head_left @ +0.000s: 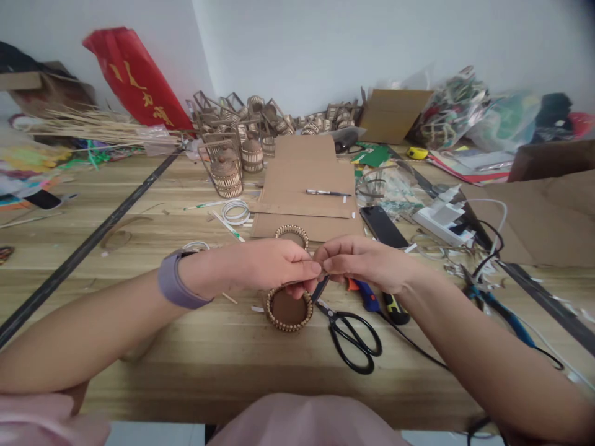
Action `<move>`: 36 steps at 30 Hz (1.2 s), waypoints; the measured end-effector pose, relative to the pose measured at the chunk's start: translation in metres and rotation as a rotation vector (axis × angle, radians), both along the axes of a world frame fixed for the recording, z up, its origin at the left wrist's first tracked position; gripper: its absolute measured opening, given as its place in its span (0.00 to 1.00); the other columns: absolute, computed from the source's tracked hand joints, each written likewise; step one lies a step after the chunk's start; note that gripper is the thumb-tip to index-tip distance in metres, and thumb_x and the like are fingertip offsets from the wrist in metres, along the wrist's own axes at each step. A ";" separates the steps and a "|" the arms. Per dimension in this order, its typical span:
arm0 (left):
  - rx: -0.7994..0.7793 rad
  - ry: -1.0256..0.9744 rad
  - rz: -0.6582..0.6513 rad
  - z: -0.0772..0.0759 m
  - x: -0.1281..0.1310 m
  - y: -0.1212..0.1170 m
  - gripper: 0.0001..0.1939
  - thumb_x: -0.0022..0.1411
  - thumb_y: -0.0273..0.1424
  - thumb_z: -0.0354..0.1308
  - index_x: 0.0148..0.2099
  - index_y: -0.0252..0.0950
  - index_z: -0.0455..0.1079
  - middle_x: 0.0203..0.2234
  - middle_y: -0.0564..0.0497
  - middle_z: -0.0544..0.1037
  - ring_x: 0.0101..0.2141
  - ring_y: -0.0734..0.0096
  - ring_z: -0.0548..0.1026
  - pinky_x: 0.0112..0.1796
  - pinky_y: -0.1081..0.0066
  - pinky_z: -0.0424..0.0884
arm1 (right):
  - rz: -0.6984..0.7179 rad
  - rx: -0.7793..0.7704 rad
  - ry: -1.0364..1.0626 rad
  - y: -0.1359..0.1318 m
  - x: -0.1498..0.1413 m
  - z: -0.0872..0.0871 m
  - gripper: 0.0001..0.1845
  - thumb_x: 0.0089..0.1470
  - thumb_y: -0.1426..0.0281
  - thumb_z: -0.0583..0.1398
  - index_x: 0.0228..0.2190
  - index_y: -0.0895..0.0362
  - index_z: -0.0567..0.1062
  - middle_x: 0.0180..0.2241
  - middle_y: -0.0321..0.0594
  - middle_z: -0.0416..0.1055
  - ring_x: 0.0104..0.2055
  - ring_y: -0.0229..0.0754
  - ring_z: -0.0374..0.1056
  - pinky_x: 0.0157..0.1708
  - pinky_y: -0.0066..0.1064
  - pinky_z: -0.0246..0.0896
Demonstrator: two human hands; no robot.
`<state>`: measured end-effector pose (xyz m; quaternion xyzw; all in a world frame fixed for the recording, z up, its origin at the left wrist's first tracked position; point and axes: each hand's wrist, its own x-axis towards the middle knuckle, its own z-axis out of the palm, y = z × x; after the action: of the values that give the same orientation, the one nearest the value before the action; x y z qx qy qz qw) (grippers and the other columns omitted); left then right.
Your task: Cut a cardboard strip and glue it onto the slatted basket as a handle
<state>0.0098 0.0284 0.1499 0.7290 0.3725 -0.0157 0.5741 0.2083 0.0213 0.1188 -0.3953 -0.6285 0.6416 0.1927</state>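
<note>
My left hand (274,263) and my right hand (360,260) meet above the middle of the table, fingertips pinched together. Between them is a thin brown piece (292,283), mostly hidden by the fingers, so its full shape does not show. Right below the left hand lies a round beaded-looking tray (289,325) with a brown base. A similar round tray (292,230) sits just beyond the hands, partly covered by them. Black-handled scissors (356,341) rest below my right hand, beside a blue-handled tool (369,297) and a yellow-and-black cutter (396,310).
Flat cardboard (302,179) with a pen (328,192) lies ahead. Small lidded baskets (226,178) are heaped at the back. To the right are a phone (384,226), a white power strip (444,217), cables and pliers (506,313). Coiled white cord (235,212) lies left of the cardboard.
</note>
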 end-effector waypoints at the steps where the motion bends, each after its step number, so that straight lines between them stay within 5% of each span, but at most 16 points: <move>1: -0.013 -0.020 0.016 -0.001 0.001 0.000 0.21 0.59 0.50 0.55 0.28 0.36 0.67 0.22 0.55 0.70 0.27 0.73 0.67 0.33 0.72 0.62 | -0.007 0.000 -0.002 0.000 0.000 0.001 0.10 0.44 0.63 0.62 0.21 0.56 0.72 0.21 0.32 0.65 0.23 0.33 0.55 0.22 0.26 0.49; 9: -0.048 -0.061 0.115 -0.003 0.003 -0.006 0.24 0.56 0.53 0.58 0.25 0.36 0.65 0.19 0.57 0.68 0.25 0.75 0.65 0.32 0.71 0.62 | -0.031 -0.024 -0.009 -0.001 -0.001 0.002 0.09 0.42 0.63 0.62 0.21 0.56 0.72 0.19 0.31 0.63 0.22 0.32 0.54 0.19 0.26 0.46; 17: -0.089 -0.049 0.080 -0.002 -0.004 -0.004 0.23 0.58 0.53 0.57 0.32 0.35 0.72 0.19 0.55 0.73 0.29 0.70 0.71 0.36 0.70 0.64 | -0.036 -0.089 0.066 0.000 0.002 -0.006 0.12 0.43 0.62 0.66 0.28 0.58 0.74 0.22 0.33 0.67 0.24 0.33 0.57 0.23 0.26 0.51; 28: -0.050 -0.021 0.098 0.007 0.000 -0.003 0.28 0.50 0.57 0.61 0.23 0.35 0.68 0.18 0.55 0.71 0.21 0.77 0.61 0.23 0.72 0.51 | -0.153 -0.054 0.193 -0.005 0.010 -0.022 0.27 0.44 0.47 0.67 0.30 0.58 0.74 0.23 0.34 0.66 0.25 0.34 0.57 0.23 0.27 0.50; 32: -0.070 -0.001 0.092 0.005 0.003 -0.004 0.24 0.50 0.54 0.63 0.28 0.35 0.71 0.18 0.55 0.70 0.22 0.75 0.63 0.24 0.72 0.50 | -0.124 0.010 0.133 -0.010 0.005 -0.021 0.26 0.45 0.46 0.66 0.27 0.58 0.73 0.23 0.34 0.66 0.25 0.34 0.56 0.25 0.28 0.49; 36: -0.052 -0.038 0.085 0.001 0.005 -0.004 0.21 0.56 0.47 0.59 0.23 0.35 0.68 0.18 0.55 0.69 0.22 0.76 0.63 0.27 0.72 0.54 | -0.117 -0.021 0.147 -0.009 0.002 -0.020 0.24 0.44 0.48 0.67 0.25 0.57 0.72 0.24 0.34 0.67 0.24 0.33 0.54 0.25 0.28 0.48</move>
<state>0.0146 0.0247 0.1511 0.6975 0.3916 0.0132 0.5999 0.2098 0.0121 0.0986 -0.3849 -0.5818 0.6631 0.2714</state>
